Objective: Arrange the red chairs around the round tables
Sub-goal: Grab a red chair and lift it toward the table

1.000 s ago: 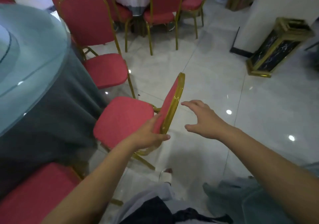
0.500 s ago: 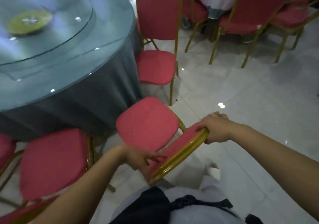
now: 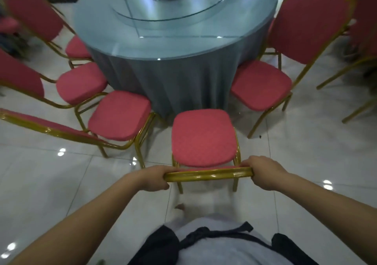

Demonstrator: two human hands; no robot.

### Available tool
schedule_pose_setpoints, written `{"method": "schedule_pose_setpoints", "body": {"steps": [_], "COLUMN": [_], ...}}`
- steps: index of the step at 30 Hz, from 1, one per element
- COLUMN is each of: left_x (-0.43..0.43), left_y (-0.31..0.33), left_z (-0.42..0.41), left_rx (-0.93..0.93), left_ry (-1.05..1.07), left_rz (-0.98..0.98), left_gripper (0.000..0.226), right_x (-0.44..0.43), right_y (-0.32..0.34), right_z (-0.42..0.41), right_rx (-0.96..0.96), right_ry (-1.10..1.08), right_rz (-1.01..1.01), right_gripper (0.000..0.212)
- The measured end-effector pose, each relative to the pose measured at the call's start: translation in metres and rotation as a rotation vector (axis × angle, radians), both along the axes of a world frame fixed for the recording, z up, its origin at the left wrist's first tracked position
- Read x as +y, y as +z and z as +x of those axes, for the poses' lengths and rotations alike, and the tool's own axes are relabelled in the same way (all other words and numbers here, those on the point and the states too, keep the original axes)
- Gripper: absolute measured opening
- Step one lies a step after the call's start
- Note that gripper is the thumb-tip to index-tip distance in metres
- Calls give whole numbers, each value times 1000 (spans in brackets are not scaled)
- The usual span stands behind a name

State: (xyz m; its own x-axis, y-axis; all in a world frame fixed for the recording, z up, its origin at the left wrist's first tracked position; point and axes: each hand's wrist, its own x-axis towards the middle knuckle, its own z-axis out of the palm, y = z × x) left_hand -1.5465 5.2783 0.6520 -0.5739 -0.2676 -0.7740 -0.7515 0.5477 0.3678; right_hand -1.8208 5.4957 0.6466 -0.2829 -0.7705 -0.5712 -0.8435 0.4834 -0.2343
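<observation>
At lower centre the red chair (image 3: 203,138) faces the table (image 3: 183,46). Left hand (image 3: 154,178) and right hand (image 3: 263,172) curl their fingers (image 3: 249,163) round its gold top rail (image 3: 208,176). The frame is probably stiff, light and a little slippery, so the rail ends suit gripping.

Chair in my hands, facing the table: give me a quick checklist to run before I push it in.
1. Grip: left hand and right hand each hold one end of the top rail of the chair: ok.
2. Heading: its seat points at the round table: ok.
3. Slot: it stands apart from the left neighbour chair and the right neighbour chair: ok.
4. Seat front against the tablecloth: close, but whether they touch: cannot tell.
5. Front legs on the floor: hidden under the seat: cannot tell.
</observation>
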Motion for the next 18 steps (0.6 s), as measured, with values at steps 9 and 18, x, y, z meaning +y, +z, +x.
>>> {"method": "schedule_pose_setpoints", "body": {"steps": [9, 18], "left_x": [-27, -74], "left_y": [-5, -11], "left_z": [-29, -60], "left_rx": [294, 228], "left_ry": [330, 179], "left_rz": [-283, -182], "left_gripper": [33, 20], "right_x": [-88, -114], "right_y": [3, 2], "right_z": [-39, -56], "right_rx": [162, 294], "right_ry": [-193, -256], "right_rz": [-157, -116], "right_gripper": [22, 15]}}
